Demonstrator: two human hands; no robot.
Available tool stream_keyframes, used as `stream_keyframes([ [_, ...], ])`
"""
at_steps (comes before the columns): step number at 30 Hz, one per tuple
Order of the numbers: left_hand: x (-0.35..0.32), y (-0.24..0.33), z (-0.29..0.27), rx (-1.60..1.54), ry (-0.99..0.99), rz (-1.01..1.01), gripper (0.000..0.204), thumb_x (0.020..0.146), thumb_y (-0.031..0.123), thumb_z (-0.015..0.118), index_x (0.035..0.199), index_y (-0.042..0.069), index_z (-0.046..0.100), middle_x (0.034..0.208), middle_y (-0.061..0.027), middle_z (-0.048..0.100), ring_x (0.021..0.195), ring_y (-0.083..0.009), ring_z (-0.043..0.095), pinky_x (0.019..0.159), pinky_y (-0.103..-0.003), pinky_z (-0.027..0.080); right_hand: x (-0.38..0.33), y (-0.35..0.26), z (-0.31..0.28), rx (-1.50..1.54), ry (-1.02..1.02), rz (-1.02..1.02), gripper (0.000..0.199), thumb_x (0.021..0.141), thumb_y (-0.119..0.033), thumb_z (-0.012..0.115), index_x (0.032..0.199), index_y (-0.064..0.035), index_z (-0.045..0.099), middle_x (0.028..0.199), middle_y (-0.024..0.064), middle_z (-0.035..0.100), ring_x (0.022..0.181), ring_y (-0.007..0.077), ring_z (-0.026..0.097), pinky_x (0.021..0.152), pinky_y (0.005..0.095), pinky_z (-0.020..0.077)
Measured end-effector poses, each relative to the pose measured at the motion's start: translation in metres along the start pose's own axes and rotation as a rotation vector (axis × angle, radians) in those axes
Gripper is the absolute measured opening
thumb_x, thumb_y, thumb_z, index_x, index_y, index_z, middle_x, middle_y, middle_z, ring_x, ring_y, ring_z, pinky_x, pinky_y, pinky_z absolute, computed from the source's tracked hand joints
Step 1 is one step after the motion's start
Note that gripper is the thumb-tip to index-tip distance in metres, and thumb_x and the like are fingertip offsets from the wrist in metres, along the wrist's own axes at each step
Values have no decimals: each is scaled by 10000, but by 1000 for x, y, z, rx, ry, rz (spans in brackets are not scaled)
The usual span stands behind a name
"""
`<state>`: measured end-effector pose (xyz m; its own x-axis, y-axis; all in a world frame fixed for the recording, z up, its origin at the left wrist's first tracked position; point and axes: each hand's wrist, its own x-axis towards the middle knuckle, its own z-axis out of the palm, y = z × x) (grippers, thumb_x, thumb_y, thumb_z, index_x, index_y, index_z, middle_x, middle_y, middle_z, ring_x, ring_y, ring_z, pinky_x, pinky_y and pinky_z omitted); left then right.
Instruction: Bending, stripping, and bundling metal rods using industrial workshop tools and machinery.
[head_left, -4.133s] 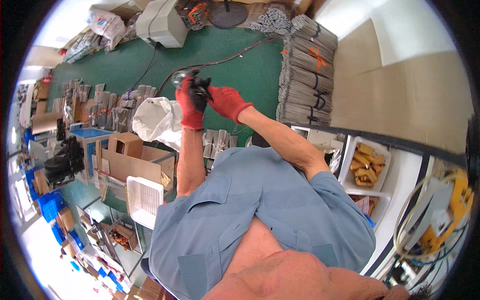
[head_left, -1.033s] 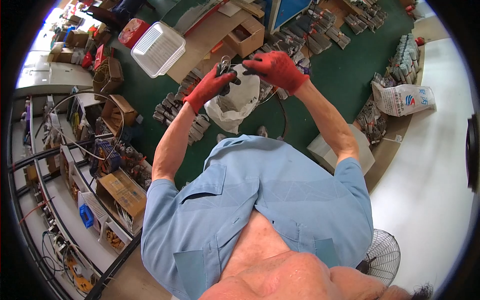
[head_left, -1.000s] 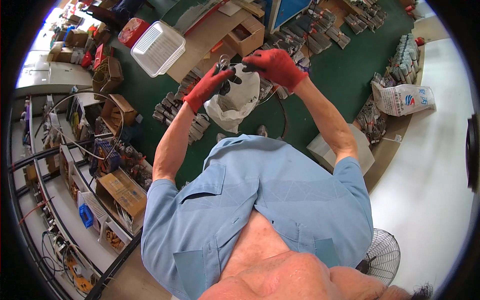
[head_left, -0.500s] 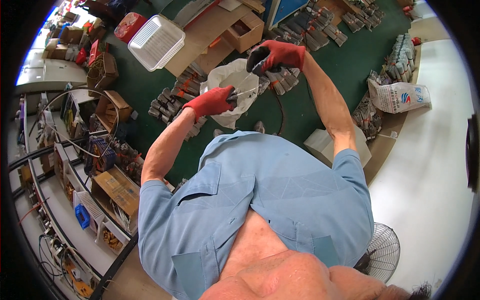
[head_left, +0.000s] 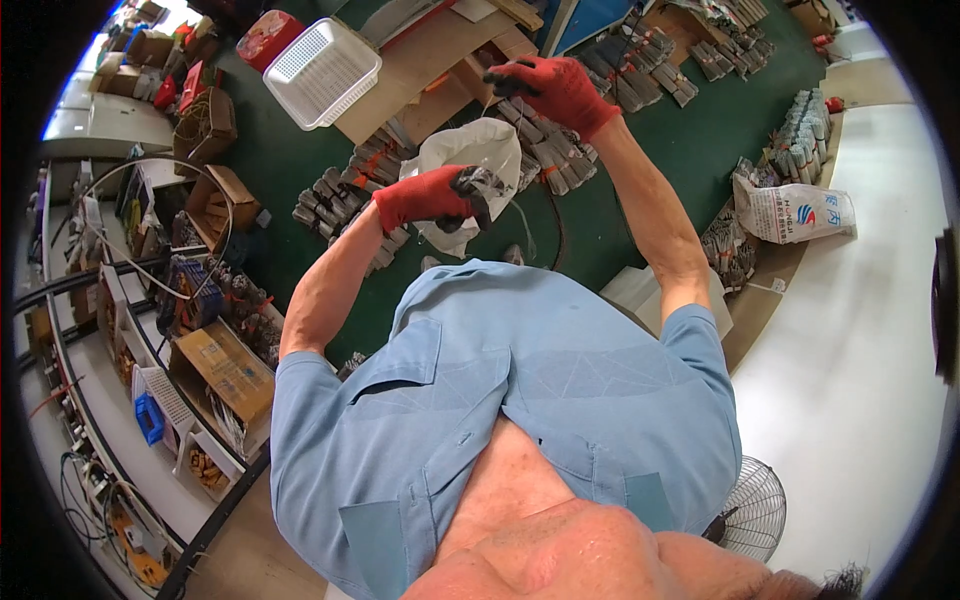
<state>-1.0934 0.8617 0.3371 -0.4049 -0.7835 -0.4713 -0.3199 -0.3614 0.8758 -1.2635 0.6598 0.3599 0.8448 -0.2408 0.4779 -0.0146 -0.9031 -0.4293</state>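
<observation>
My left hand (head_left: 430,198), in a red glove with dark palm and fingers, is closed on a crumpled clear plastic strip (head_left: 485,180). The strip's loose part seems to hang beside the bag. Farther off and to the right, my right hand (head_left: 550,90) wears a matching glove. Its fingertips are pinched together, and a thin strand shows just below them; what the strand is made of is too fine to tell. Below and between both hands stands an open white plastic bag (head_left: 450,150), its inside partly hidden by my left hand.
Bundles of grey rods (head_left: 560,165) lie on the green floor around the bag. A white basket (head_left: 322,75) and cardboard sit beyond. Shelves with boxes (head_left: 225,370) line the left; a white tabletop (head_left: 830,330), printed sack (head_left: 795,210) and fan (head_left: 750,510) are at right.
My right hand has moved up and slightly left, away from the bag. The left hand has come a little right and turned, and the strip no longer stretches straight between the hands.
</observation>
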Motion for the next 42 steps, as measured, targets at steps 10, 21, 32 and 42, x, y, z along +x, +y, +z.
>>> stream_keyframes([
  [10,-1,-18,-14,-538,524,294,245,957,288,577,1025,55,610,785,3,610,614,-51,511,534,-204,408,-45,8,76,113,122,143,351,778,-135,678,1123,-157,619,906,119,660,818,333,645,699,416,524],
  [21,44,-57,-17,-324,911,324,222,874,254,672,936,47,621,820,4,616,723,-87,546,664,-264,459,-45,-72,147,79,80,429,233,842,-133,611,1060,-51,623,846,173,660,781,332,659,664,388,520],
  [32,28,-72,-23,-650,708,245,171,881,139,619,1040,79,593,842,-9,631,692,-96,598,608,-247,492,-48,-63,68,-240,191,81,462,831,-122,641,1284,-117,549,1198,173,604,911,338,640,730,421,518],
  [42,15,-24,-2,-207,31,106,368,673,66,801,1009,53,651,856,14,644,729,-75,588,628,-242,486,-48,-60,56,-478,-188,-482,387,891,-159,499,1260,-48,473,1115,146,578,787,260,633,657,402,521],
])
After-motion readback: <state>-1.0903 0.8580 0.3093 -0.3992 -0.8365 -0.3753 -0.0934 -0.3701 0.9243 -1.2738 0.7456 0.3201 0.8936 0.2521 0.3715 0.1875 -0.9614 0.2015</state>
